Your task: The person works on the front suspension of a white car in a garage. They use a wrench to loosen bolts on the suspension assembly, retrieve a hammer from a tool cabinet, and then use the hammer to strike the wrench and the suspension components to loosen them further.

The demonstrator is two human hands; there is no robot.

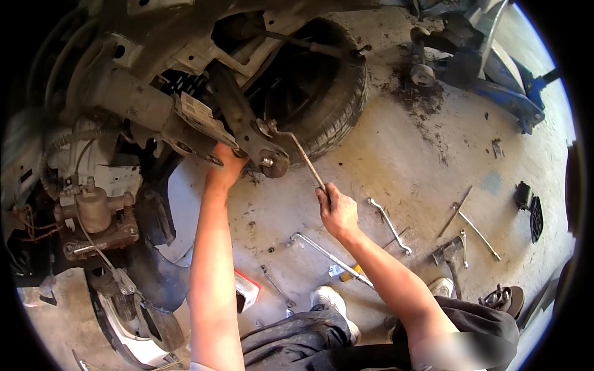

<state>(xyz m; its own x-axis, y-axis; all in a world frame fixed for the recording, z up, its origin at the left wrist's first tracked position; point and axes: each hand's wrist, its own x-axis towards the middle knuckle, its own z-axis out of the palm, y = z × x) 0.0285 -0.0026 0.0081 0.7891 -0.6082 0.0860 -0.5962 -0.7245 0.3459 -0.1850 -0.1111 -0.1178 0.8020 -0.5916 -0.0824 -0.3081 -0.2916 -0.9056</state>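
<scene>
My right hand (338,212) is closed around the lower end of a long cranked wrench (301,150). The wrench's upper end meets the side of a dark metal suspension arm (242,117), near its lower end; the exact fit there is too small to tell. At that lower end a round bushing with a bolt (267,162) shows. My left hand (228,166) reaches up beside this arm, under a flat metal bracket (201,120). Its fingers are hidden behind the metal, so whether they grip anything does not show.
Behind the arm lies a tyre (337,102). A brake caliper (93,213) hangs at left. On the floor lie a double-ended ring wrench (388,224), a long-handled bar (328,255), a smaller wrench (277,286) and a hammer (453,263). A blue jack (510,99) stands far right.
</scene>
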